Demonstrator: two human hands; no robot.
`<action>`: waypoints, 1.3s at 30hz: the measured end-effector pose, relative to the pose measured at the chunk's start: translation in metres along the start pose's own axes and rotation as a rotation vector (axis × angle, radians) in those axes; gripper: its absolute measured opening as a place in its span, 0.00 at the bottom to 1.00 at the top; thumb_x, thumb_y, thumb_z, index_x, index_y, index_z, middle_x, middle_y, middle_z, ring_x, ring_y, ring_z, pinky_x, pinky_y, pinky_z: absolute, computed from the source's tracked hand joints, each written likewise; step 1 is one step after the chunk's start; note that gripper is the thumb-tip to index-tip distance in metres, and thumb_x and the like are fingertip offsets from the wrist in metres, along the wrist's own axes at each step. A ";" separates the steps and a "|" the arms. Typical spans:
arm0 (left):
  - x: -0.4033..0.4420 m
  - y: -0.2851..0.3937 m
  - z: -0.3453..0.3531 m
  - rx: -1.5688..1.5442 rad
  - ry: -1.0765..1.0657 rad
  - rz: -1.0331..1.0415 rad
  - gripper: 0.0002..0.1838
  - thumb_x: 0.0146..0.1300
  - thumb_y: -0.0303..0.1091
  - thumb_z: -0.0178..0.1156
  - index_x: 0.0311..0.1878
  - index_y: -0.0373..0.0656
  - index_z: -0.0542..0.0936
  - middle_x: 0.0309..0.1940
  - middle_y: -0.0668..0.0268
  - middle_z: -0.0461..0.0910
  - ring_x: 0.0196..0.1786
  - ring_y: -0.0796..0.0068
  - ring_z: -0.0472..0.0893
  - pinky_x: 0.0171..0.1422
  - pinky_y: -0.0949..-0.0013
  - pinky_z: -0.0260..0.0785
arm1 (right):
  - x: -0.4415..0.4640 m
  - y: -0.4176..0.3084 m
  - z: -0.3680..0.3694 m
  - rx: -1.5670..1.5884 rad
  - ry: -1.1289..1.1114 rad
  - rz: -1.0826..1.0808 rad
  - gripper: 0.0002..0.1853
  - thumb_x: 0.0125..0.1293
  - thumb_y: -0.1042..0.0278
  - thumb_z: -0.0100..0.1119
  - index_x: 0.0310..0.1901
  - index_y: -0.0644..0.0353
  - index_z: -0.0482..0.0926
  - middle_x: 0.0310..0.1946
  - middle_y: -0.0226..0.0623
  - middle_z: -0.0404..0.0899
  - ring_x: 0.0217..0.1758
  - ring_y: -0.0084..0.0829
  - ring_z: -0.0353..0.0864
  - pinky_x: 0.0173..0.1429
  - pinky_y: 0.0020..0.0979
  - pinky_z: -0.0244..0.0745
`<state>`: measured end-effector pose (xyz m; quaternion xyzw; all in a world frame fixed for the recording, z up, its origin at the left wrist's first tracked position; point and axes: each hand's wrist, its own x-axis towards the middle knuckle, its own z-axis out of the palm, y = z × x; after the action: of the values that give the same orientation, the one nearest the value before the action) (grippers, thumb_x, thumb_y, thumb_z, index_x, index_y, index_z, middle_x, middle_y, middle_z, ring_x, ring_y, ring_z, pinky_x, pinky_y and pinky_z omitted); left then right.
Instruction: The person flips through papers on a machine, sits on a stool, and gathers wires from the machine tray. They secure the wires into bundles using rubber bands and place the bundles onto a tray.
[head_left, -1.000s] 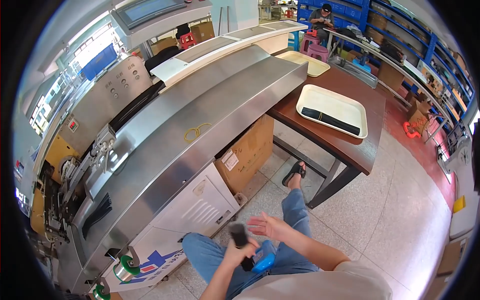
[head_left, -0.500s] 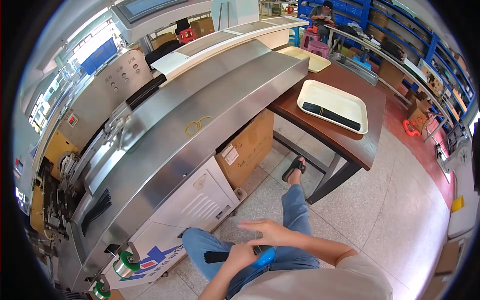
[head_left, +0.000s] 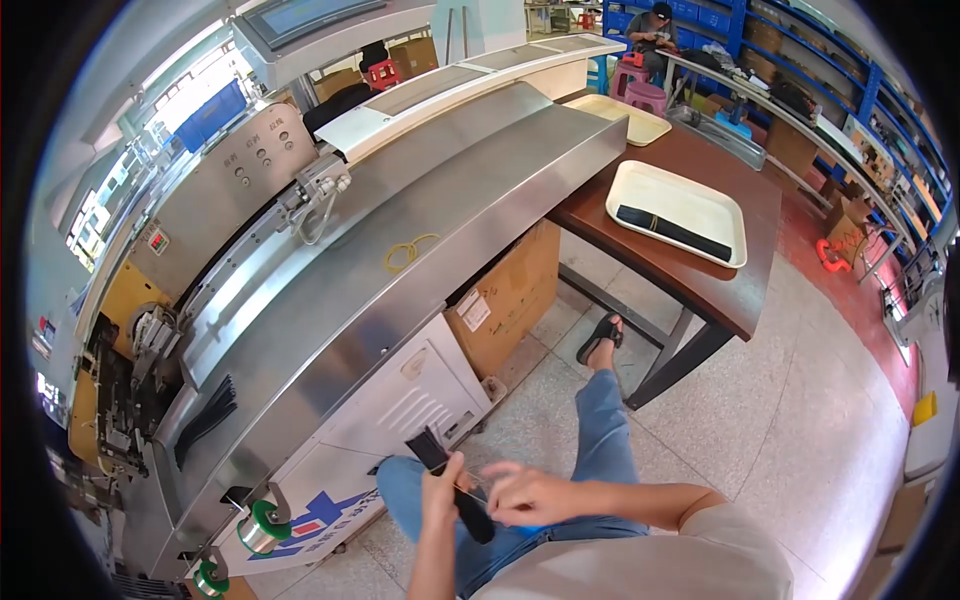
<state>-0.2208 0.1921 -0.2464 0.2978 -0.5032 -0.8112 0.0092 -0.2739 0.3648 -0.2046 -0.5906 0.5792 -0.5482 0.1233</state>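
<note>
My left hand point(head_left: 440, 492) is closed around a bundle of black wires point(head_left: 474, 516) above my lap, the bundle tilted with its cut ends sticking out past my fingers. Close beside it on the right, my right hand point(head_left: 528, 497) has curled fingers, slightly smeared by motion. A thin yellowish rubber band seems to stretch from the bundle to these fingers. Under my right hand a bit of a blue object point(head_left: 531, 530) shows on my lap, mostly hidden. Yellow rubber bands point(head_left: 403, 256) lie on the metal machine trough point(head_left: 470, 195) ahead.
More black wires point(head_left: 207, 418) lie at the trough's lower left end. On the brown table point(head_left: 690, 290) a cream tray point(head_left: 738, 213) holds a banded black wire bundle point(head_left: 675, 232); another tray point(head_left: 650, 130) stands behind. Green wire spools point(head_left: 262, 528) sit at lower left. A person point(head_left: 652, 35) sits far back.
The black bundle has been raised and turned more upright in my left hand. My right hand has come down beside it, fingers curling in. The machine's clamp has slid further back along its rail.
</note>
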 end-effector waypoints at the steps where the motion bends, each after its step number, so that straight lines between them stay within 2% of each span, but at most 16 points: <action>1: -0.001 -0.004 0.005 -0.018 0.023 0.033 0.05 0.56 0.29 0.54 0.31 0.39 0.70 0.14 0.72 0.64 0.17 0.81 0.65 0.22 0.74 0.59 | 0.000 0.002 0.002 0.003 0.004 -0.007 0.13 0.62 0.64 0.45 0.24 0.61 0.74 0.25 0.35 0.76 0.32 0.30 0.76 0.60 0.40 0.58; 4: -0.010 -0.014 0.022 -0.236 0.038 0.187 0.08 0.54 0.29 0.58 0.31 0.41 0.68 0.15 0.71 0.66 0.17 0.80 0.66 0.24 0.75 0.61 | -0.010 0.009 0.005 1.104 0.449 0.354 0.10 0.62 0.68 0.44 0.34 0.62 0.76 0.30 0.38 0.76 0.32 0.30 0.75 0.58 0.38 0.62; 6: -0.021 -0.021 0.030 -0.347 0.054 0.265 0.10 0.53 0.29 0.60 0.31 0.42 0.67 0.15 0.71 0.67 0.17 0.79 0.67 0.24 0.76 0.62 | -0.009 0.017 0.009 1.090 0.471 0.376 0.10 0.62 0.68 0.44 0.38 0.63 0.73 0.34 0.39 0.75 0.35 0.31 0.75 0.57 0.37 0.63; 9: -0.027 -0.030 0.040 0.390 0.009 0.735 0.11 0.49 0.27 0.62 0.30 0.41 0.68 0.17 0.69 0.69 0.20 0.80 0.71 0.27 0.75 0.65 | 0.005 0.034 0.001 1.004 0.542 0.400 0.15 0.62 0.70 0.44 0.49 0.66 0.66 0.44 0.42 0.72 0.43 0.34 0.76 0.54 0.34 0.68; 12: -0.026 -0.023 0.027 0.553 -0.048 0.784 0.13 0.46 0.25 0.64 0.30 0.40 0.68 0.18 0.69 0.71 0.21 0.81 0.72 0.28 0.76 0.66 | 0.013 0.039 -0.007 0.928 0.595 0.418 0.21 0.62 0.71 0.44 0.57 0.68 0.61 0.51 0.45 0.70 0.48 0.36 0.76 0.52 0.32 0.72; 15: -0.028 -0.031 0.024 0.694 -0.062 0.854 0.14 0.45 0.24 0.65 0.30 0.40 0.68 0.18 0.69 0.72 0.22 0.82 0.73 0.28 0.77 0.67 | 0.008 0.033 0.006 0.358 0.379 0.486 0.23 0.62 0.72 0.46 0.58 0.69 0.60 0.56 0.46 0.65 0.58 0.39 0.67 0.56 0.34 0.69; 16: -0.026 -0.034 0.022 0.752 -0.063 0.932 0.14 0.45 0.24 0.65 0.29 0.40 0.68 0.18 0.69 0.72 0.22 0.83 0.73 0.27 0.77 0.66 | 0.008 0.036 0.005 0.362 0.383 0.492 0.23 0.62 0.72 0.46 0.58 0.69 0.60 0.56 0.46 0.65 0.58 0.39 0.67 0.56 0.34 0.69; 17: -0.025 -0.033 0.022 0.811 -0.064 1.015 0.13 0.44 0.24 0.65 0.28 0.41 0.68 0.18 0.69 0.72 0.22 0.83 0.73 0.26 0.77 0.66 | 0.009 0.043 0.000 0.663 0.449 0.579 0.23 0.61 0.73 0.48 0.58 0.67 0.59 0.56 0.45 0.66 0.58 0.38 0.68 0.57 0.35 0.68; 19: -0.027 -0.032 0.027 0.727 -0.013 0.945 0.13 0.44 0.25 0.65 0.29 0.40 0.69 0.19 0.68 0.73 0.22 0.82 0.73 0.26 0.75 0.66 | 0.012 0.055 -0.011 1.273 0.560 0.727 0.25 0.60 0.74 0.50 0.60 0.65 0.58 0.56 0.43 0.66 0.58 0.37 0.68 0.58 0.36 0.67; 22: -0.032 -0.027 0.032 0.551 0.100 0.797 0.12 0.45 0.26 0.64 0.29 0.39 0.70 0.20 0.66 0.74 0.22 0.79 0.75 0.25 0.73 0.66 | 0.013 0.044 -0.017 1.152 0.442 0.502 0.28 0.57 0.74 0.54 0.60 0.63 0.59 0.56 0.41 0.67 0.55 0.35 0.71 0.56 0.34 0.68; 24: -0.033 -0.020 0.031 0.584 0.015 0.574 0.12 0.48 0.24 0.61 0.36 0.35 0.71 0.26 0.63 0.74 0.29 0.75 0.76 0.32 0.71 0.66 | 0.016 0.031 -0.019 1.087 0.386 0.400 0.29 0.56 0.74 0.56 0.59 0.61 0.60 0.55 0.40 0.68 0.54 0.34 0.72 0.55 0.33 0.69; 25: -0.033 -0.019 0.032 0.597 -0.031 0.462 0.13 0.49 0.23 0.59 0.39 0.34 0.71 0.29 0.62 0.74 0.33 0.73 0.76 0.36 0.71 0.67 | 0.021 0.021 -0.020 0.823 0.357 0.361 0.29 0.54 0.73 0.57 0.58 0.61 0.61 0.52 0.39 0.70 0.52 0.33 0.73 0.53 0.32 0.70; 27: -0.030 -0.027 0.036 0.620 -0.056 0.498 0.13 0.48 0.25 0.60 0.38 0.34 0.71 0.27 0.61 0.75 0.31 0.70 0.77 0.33 0.69 0.67 | 0.025 0.006 -0.020 0.299 0.287 0.279 0.28 0.52 0.71 0.60 0.56 0.61 0.64 0.46 0.37 0.75 0.46 0.31 0.76 0.49 0.30 0.71; 29: -0.026 -0.032 0.040 0.676 -0.089 0.593 0.14 0.46 0.29 0.62 0.36 0.35 0.72 0.23 0.58 0.76 0.25 0.64 0.79 0.28 0.66 0.69 | 0.025 0.000 -0.018 0.231 0.295 0.329 0.27 0.51 0.71 0.61 0.54 0.61 0.66 0.42 0.36 0.75 0.43 0.30 0.76 0.47 0.30 0.71; 33: -0.033 -0.021 0.053 0.743 -0.034 0.676 0.14 0.46 0.32 0.63 0.35 0.36 0.72 0.25 0.53 0.77 0.29 0.55 0.79 0.29 0.62 0.70 | 0.027 -0.001 -0.007 0.098 0.324 0.452 0.23 0.49 0.71 0.61 0.49 0.61 0.70 0.30 0.34 0.75 0.35 0.29 0.76 0.42 0.28 0.70; 39: -0.023 -0.042 0.034 0.925 -0.133 0.601 0.16 0.45 0.33 0.63 0.36 0.35 0.72 0.27 0.49 0.76 0.32 0.49 0.77 0.31 0.59 0.70 | 0.023 0.004 -0.001 0.100 0.430 0.537 0.16 0.50 0.72 0.59 0.43 0.61 0.73 0.22 0.33 0.72 0.27 0.27 0.74 0.38 0.27 0.70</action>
<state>-0.2069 0.2478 -0.2589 0.0620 -0.8693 -0.4844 0.0766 -0.2831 0.3459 -0.1956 -0.2814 0.6990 -0.6358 0.1673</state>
